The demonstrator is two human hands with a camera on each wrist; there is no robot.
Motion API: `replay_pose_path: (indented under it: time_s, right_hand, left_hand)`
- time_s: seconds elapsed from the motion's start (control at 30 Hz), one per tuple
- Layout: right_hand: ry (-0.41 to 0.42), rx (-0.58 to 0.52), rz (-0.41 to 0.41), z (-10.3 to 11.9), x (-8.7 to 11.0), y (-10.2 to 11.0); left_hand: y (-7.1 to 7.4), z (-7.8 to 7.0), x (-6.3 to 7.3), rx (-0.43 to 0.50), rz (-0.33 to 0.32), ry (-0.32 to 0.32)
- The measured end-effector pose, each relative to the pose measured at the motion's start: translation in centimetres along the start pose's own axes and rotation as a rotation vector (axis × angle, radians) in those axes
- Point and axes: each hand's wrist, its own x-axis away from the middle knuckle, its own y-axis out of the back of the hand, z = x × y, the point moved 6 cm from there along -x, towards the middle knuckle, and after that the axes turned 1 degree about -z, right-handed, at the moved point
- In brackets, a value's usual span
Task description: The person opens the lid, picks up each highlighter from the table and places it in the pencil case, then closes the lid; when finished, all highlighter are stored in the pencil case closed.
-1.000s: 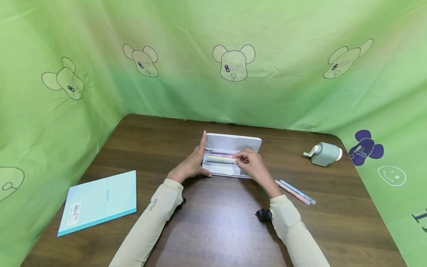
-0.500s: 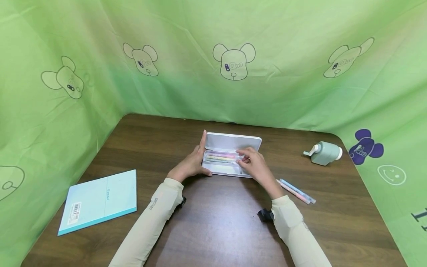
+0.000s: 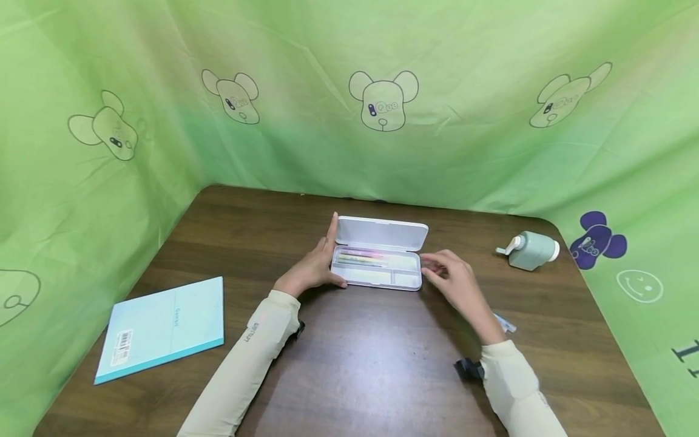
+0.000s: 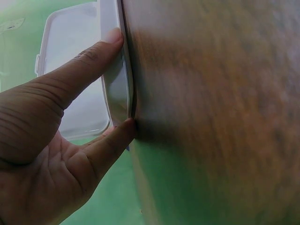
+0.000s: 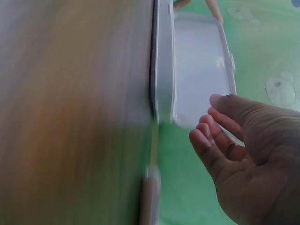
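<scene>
1. Centrally on the wooden table [image 3: 355,364]: white pencil case [image 3: 357,278], long side toward the person, lid [image 3: 382,233] raised along the far edge.
2. Case interior: long rear compartment; front row split by a divider, wider part left, small part right. Slim pens [image 3: 360,259], pinkish, yellow and greyish-green, lie side by side in the left portion of the rear compartment. Exact count too fine to tell.
3. Left hand [image 3: 314,266] at the case's left end. Thumb and fingers spread apart; index finger straight, pointing up along the lid's left edge. Left wrist view: thumb pressed to the front wall, another fingertip touching the case's lower corner.
4. Right hand [image 3: 454,282] just beside the case's right end. Fingers loosely bent, thumb apart from them, nothing between. Contact with the case: cannot tell.
5. Blue pen [image 3: 505,323] on the table, partly hidden by the right forearm. Right wrist view adds a blurred pinkish pen [image 5: 150,197], low in the frame.
6. Light blue notebook [image 3: 159,331] flat at table left, barcode label on its cover, well apart from the case.
7. Grey-green bottle [image 3: 535,251], white-capped, on its side at far right.
8. Green curtain [image 3: 300,121] behind and at both sides, printed with bear-like heads.
</scene>
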Motion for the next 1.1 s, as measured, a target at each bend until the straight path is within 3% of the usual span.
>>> replay_pose_path:
  time_s: [0.17, 0.4, 0.57, 0.83, 1.1]
  right_hand:
    - [-0.023, 0.028, -0.055, -2.2, 3.0, 3.4]
    - [-0.058, -0.017, -0.044, -5.1, 7.1, 6.9]
    - [-0.139, 0.022, 0.023, -6.9, 9.3, 9.0]
    - [-0.183, 0.041, 0.072, -8.6, 11.6, 10.2]
    - [-0.233, 0.019, 0.139, -9.2, 12.0, 10.2]
  left_hand:
    - [0.7, -2.1, 1.1, -0.001, 0.007, -0.006]
    - [0.2, -1.1, 0.9, -0.007, -0.002, -0.009]
    - [0.4, -1.5, 0.9, 0.0, 0.005, 0.001]
    - [0.0, -0.7, 1.0, -0.007, 0.009, 0.023]
    - [-0.1, -0.1, 0.1, -0.018, -0.004, 0.004]
